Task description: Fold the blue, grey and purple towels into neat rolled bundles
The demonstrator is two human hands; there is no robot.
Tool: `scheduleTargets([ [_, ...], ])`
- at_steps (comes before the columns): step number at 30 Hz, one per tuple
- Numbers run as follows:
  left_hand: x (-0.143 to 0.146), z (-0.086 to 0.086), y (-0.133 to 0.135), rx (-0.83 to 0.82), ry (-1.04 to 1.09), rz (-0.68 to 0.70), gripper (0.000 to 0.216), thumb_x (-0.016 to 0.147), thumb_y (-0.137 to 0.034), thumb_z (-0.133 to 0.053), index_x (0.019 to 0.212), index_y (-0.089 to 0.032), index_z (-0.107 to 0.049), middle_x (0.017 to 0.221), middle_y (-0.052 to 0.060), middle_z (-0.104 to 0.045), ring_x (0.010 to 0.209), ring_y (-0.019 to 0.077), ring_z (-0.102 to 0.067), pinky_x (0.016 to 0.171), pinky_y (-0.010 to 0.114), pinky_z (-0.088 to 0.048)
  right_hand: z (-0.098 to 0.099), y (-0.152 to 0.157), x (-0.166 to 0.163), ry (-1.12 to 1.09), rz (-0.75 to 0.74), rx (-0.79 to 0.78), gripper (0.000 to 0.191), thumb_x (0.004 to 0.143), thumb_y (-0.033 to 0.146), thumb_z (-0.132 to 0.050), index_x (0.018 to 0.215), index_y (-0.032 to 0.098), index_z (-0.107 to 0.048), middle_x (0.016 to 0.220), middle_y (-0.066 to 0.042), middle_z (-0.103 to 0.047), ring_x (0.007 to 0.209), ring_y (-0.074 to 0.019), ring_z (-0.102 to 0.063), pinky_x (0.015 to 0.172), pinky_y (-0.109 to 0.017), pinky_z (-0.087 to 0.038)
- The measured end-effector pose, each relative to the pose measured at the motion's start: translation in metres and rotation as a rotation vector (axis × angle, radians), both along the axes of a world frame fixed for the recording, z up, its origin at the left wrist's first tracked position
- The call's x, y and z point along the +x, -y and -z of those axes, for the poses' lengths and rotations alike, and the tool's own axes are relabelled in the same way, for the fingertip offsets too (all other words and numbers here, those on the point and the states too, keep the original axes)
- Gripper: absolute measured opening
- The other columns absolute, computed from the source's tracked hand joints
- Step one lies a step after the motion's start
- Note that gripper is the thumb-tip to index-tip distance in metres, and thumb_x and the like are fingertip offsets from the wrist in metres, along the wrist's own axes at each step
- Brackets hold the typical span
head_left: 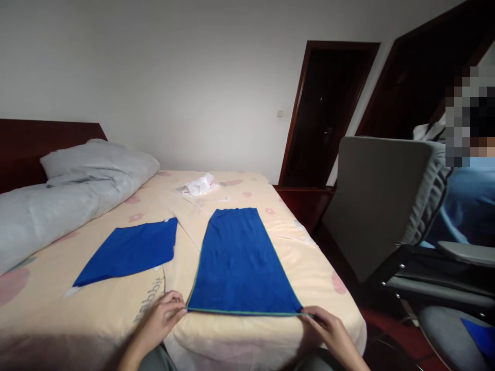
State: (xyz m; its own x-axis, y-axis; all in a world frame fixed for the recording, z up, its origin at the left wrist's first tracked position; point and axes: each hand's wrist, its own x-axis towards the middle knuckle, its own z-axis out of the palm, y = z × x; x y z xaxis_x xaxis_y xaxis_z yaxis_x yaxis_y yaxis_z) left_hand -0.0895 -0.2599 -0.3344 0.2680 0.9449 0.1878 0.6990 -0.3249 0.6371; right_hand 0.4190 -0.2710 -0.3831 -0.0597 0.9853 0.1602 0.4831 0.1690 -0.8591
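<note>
A blue cloth (240, 263) with thin green edging lies spread flat on the bed, its long side running away from me. My left hand (168, 312) pinches its near left corner. At the near right corner, my right hand (323, 319) grips the cloth between thumb and fingers. The near edge is stretched straight between both hands. To the left lies a second blue cloth (131, 252), folded flat, with small white bits showing at its corners; neither hand touches it.
The bed (309, 278) has a cream patterned sheet. A grey quilt (88, 175) is heaped at the left, and a crumpled white plastic bag (201, 184) lies farther back. On the right stands a grey folding chair (379, 201) with a person in blue (467, 206) beyond it.
</note>
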Motion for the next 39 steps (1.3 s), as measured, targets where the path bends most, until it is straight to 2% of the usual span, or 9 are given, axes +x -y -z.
scheduleTargets([
  [4, 0.003, -0.01, -0.007, -0.123, 0.226, 0.02, 0.024, 0.09, -0.042, -0.056, 0.095, -0.025, -0.071, 0.122, 0.008, -0.065, 0.118, 0.0229, -0.058, 0.105, 0.033, -0.043, -0.013, 0.005, 0.002, -0.043, 0.002, -0.017, 0.034, 0.085, 0.053, -0.063, 0.092, 0.022, -0.075, 0.101, -0.008, -0.073, 0.098, -0.0282, -0.067, 0.088, -0.033, -0.053],
  [8, 0.028, -0.02, -0.057, -0.166, 0.421, -0.112, 0.033, 0.086, -0.051, -0.057, 0.094, -0.02, -0.065, 0.091, 0.005, -0.069, 0.092, 0.021, -0.065, 0.083, 0.031, -0.052, -0.044, -0.046, -0.018, -0.177, 0.104, 0.009, 0.047, 0.082, 0.064, -0.06, 0.084, 0.017, -0.067, 0.095, -0.011, -0.071, 0.091, -0.0267, -0.066, 0.081, -0.033, -0.053],
  [10, 0.043, -0.013, -0.084, -0.123, 0.483, -0.224, 0.04, 0.083, -0.056, -0.055, 0.093, -0.018, -0.061, 0.084, 0.004, -0.067, 0.082, 0.0198, -0.065, 0.074, 0.029, -0.052, -0.048, -0.079, -0.032, -0.177, 0.159, -0.033, 0.052, 0.083, 0.07, -0.053, 0.075, 0.018, -0.06, 0.081, -0.008, -0.069, 0.079, -0.0236, -0.065, 0.07, -0.031, -0.053],
  [13, 0.059, 0.009, -0.102, -0.077, 0.49, -0.327, 0.045, 0.082, -0.06, -0.052, 0.092, -0.017, -0.058, 0.083, 0.005, -0.064, 0.081, 0.0205, -0.063, 0.074, 0.031, -0.051, -0.037, -0.111, -0.049, -0.135, 0.211, -0.075, 0.054, 0.077, 0.073, -0.053, 0.073, 0.02, -0.055, 0.074, -0.006, -0.066, 0.071, -0.0224, -0.063, 0.063, -0.03, -0.049],
  [18, 0.059, 0.033, -0.082, -0.065, 0.455, -0.373, 0.041, 0.086, -0.059, -0.05, 0.093, -0.019, -0.058, 0.079, 0.003, -0.062, 0.076, 0.0193, -0.061, 0.069, 0.028, -0.048, -0.012, -0.098, -0.049, -0.063, 0.286, -0.129, 0.05, 0.079, 0.07, -0.053, 0.085, 0.021, -0.056, 0.063, -0.003, -0.064, 0.059, -0.0222, -0.061, 0.054, -0.028, -0.043],
  [22, 0.049, 0.026, -0.066, -0.07, 0.245, -0.357, 0.035, 0.091, -0.053, -0.047, 0.096, -0.021, -0.058, 0.064, -0.003, -0.055, 0.057, 0.0154, -0.054, 0.055, 0.024, -0.04, -0.01, -0.081, -0.035, 0.011, 0.21, -0.197, 0.043, 0.081, 0.065, -0.056, 0.084, 0.022, -0.056, 0.066, -0.003, -0.068, 0.061, -0.0213, -0.062, 0.056, -0.028, -0.042],
  [29, 0.03, 0.015, -0.058, -0.165, 0.058, -0.241, 0.032, 0.092, -0.052, -0.044, 0.095, -0.023, -0.057, 0.073, -0.001, -0.062, 0.068, 0.0173, -0.061, 0.065, 0.025, -0.044, -0.023, -0.068, -0.023, 0.077, 0.07, -0.345, 0.041, 0.08, 0.062, -0.061, 0.076, 0.023, -0.051, 0.064, -0.001, -0.065, 0.058, -0.0186, -0.058, 0.053, -0.026, -0.038],
  [35, 0.018, 0.008, -0.052, -0.274, -0.062, -0.176, 0.03, 0.089, -0.052, -0.049, 0.086, -0.024, -0.058, 0.059, -0.006, -0.046, 0.06, 0.0157, -0.052, 0.058, 0.023, -0.039, -0.024, -0.066, -0.02, 0.043, 0.069, -0.403, 0.041, 0.078, 0.061, -0.063, 0.074, 0.022, -0.051, 0.067, -0.001, -0.066, 0.063, -0.0193, -0.06, 0.056, -0.026, -0.039],
  [39, 0.019, 0.01, -0.05, -0.298, -0.11, -0.16, 0.023, 0.083, -0.048, -0.057, 0.087, -0.025, -0.058, 0.063, -0.006, -0.051, 0.063, 0.0153, -0.053, 0.061, 0.023, -0.042, -0.017, -0.069, -0.017, 0.152, 0.148, -0.415, 0.038, 0.076, 0.059, -0.065, 0.08, 0.022, -0.058, 0.074, -0.004, -0.07, 0.069, -0.0229, -0.065, 0.058, -0.028, -0.042],
])
